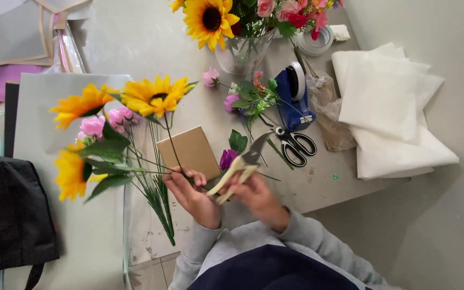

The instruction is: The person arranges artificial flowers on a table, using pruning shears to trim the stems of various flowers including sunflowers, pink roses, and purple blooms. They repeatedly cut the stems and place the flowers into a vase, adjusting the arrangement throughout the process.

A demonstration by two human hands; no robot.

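Observation:
My left hand grips the thin green stems of a bunch of artificial flowers: sunflowers, pink blooms and long leaves spreading up and to the left. My right hand holds pruning shears with cream handles, the dark blades pointing up right, close to the stems. Both hands are over the table's near edge.
A small brown box lies just beyond my hands. Black scissors, a blue tape dispenser, loose pink and purple flowers, a glass vase of flowers and folded white sheets lie farther back. A black bag sits left.

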